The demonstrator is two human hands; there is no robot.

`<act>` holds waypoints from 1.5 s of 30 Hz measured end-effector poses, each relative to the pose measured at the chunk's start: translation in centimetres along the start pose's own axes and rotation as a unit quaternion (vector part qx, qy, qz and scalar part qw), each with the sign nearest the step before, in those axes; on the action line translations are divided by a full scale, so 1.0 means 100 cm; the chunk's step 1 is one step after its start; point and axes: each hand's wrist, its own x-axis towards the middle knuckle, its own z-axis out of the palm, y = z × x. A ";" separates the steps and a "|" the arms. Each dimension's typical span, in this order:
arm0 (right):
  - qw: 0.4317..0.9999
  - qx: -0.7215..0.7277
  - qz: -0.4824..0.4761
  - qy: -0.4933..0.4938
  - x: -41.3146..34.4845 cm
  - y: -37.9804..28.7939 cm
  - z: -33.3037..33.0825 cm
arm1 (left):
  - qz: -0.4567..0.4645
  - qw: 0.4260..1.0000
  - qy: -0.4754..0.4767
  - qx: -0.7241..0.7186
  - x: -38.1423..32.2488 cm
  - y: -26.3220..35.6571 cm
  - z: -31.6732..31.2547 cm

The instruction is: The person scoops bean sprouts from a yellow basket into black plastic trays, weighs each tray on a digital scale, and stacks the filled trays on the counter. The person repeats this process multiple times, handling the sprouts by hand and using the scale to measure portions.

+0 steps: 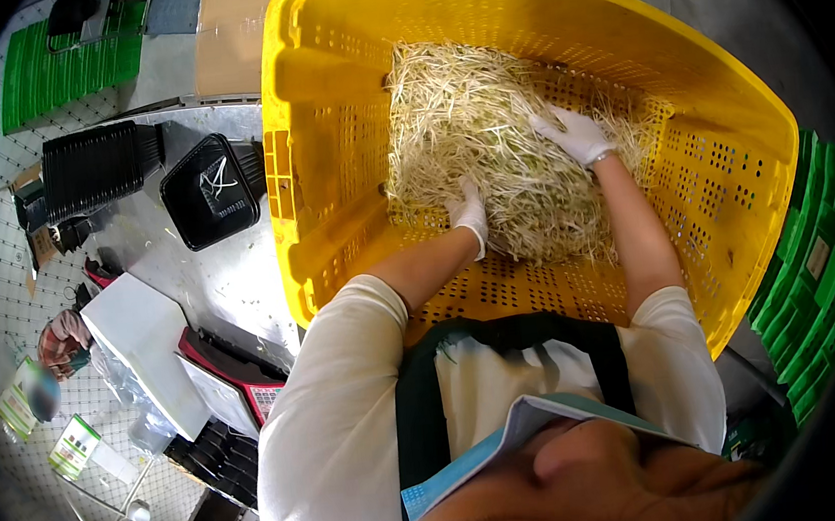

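A large heap of pale, thin sprouts [481,141] lies inside a deep yellow perforated plastic crate [358,266] in front of me. My left hand [469,214], in a white glove, reaches into the near left side of the heap, its fingertips partly hidden among the sprouts. On the upper right of the heap rests my right hand [577,133], gloved too, with its fingers spread against the strands. Whether either hand grips any sprouts is hard to tell.
Left of the crate, a black plastic tray [209,194] holding a few strands sits on a metal table [200,270], near stacked black trays [91,171]. A white and red scale [230,388] stands closer. Green crates [811,275] are stacked at right.
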 end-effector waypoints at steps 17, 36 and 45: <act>0.958 0.276 0.081 -0.009 -0.028 0.086 0.006 | -0.062 0.975 -0.205 -0.058 0.035 -0.009 0.034; 0.902 0.327 -0.283 0.002 -0.132 -0.043 -0.161 | 0.265 0.847 -0.315 -0.337 -0.193 0.046 -0.064; 0.882 -0.027 -0.466 -0.068 -0.180 -0.434 -0.106 | 0.407 0.534 -0.376 -0.639 -0.212 -0.002 -0.279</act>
